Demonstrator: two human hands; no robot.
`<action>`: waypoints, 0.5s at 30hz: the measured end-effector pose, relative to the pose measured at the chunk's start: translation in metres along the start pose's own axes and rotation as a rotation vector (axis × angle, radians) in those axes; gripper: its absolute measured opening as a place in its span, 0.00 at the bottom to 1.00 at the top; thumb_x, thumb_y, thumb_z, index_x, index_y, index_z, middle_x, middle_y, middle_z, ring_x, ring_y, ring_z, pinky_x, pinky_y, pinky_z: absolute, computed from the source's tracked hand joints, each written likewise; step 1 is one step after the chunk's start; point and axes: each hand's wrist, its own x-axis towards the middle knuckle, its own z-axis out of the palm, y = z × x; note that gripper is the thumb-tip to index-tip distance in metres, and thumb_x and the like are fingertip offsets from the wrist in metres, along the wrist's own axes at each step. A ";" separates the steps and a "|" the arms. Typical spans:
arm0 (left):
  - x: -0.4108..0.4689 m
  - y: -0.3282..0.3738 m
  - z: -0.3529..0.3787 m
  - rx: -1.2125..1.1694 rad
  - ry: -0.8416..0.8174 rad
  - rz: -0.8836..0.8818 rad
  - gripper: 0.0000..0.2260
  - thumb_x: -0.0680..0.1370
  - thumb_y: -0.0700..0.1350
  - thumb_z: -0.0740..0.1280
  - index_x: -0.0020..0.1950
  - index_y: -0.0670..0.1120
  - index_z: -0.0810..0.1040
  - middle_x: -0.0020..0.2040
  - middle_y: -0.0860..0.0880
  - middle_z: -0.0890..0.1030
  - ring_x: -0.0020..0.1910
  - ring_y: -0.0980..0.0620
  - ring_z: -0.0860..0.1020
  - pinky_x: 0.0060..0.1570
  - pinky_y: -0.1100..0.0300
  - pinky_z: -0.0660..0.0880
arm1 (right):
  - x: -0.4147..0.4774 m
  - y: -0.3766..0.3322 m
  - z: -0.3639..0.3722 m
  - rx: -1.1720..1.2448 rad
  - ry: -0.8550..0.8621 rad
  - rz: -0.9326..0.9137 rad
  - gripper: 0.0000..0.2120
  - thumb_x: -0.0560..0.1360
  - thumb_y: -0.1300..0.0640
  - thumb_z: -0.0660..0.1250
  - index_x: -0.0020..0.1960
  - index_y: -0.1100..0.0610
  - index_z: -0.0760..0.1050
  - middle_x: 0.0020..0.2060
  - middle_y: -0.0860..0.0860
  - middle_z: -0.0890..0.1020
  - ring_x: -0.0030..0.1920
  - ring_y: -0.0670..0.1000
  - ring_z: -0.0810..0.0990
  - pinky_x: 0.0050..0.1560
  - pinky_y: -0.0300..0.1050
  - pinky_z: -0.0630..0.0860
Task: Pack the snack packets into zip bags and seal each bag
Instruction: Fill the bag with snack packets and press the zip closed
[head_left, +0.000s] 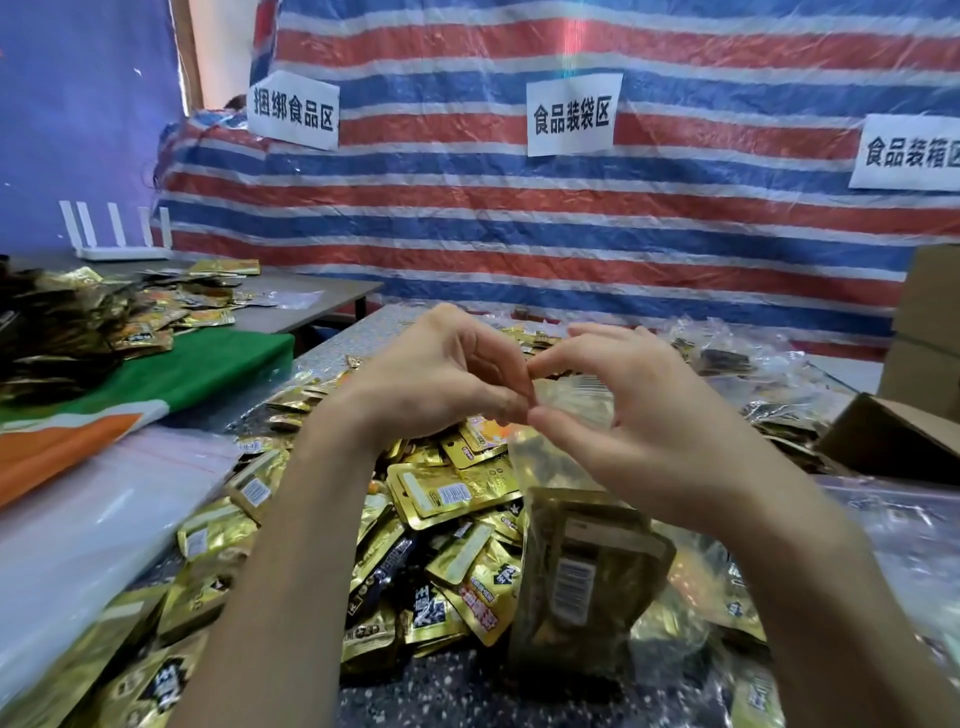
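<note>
Head view: my left hand (436, 374) and right hand (639, 410) both pinch the top edge of 1 clear zip bag (582, 571), packet-filled and upright among loose gold snack packets (441, 499) heaped on the table (467, 686).

**Makeshift food-packing workshop**

Beyond the grip hangs a striped tarp (519, 218) with paper signs (571, 114) naming work zones, one for bagging food. Below and around the grip, packets (447, 493) heap on the table (441, 686). Boxes (924, 332) stand to its right.
</note>
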 end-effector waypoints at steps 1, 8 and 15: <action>-0.001 0.000 -0.001 -0.008 0.000 0.003 0.02 0.71 0.35 0.77 0.42 0.39 0.85 0.36 0.47 0.83 0.37 0.54 0.80 0.40 0.62 0.76 | 0.001 0.001 0.001 0.017 0.006 0.003 0.13 0.77 0.45 0.69 0.60 0.44 0.80 0.56 0.37 0.81 0.62 0.39 0.75 0.72 0.56 0.67; -0.003 0.002 -0.001 -0.057 -0.035 -0.003 0.05 0.72 0.39 0.76 0.45 0.38 0.85 0.39 0.45 0.84 0.40 0.51 0.82 0.42 0.61 0.78 | -0.001 0.008 -0.004 0.115 -0.017 0.064 0.11 0.72 0.38 0.68 0.49 0.43 0.83 0.40 0.38 0.83 0.43 0.39 0.80 0.47 0.51 0.80; -0.005 0.007 -0.004 -0.146 -0.154 -0.037 0.08 0.72 0.43 0.75 0.47 0.41 0.84 0.44 0.45 0.86 0.44 0.49 0.83 0.45 0.60 0.80 | -0.007 0.007 -0.013 0.122 -0.017 0.065 0.04 0.75 0.46 0.70 0.43 0.45 0.81 0.36 0.42 0.81 0.40 0.43 0.79 0.46 0.55 0.79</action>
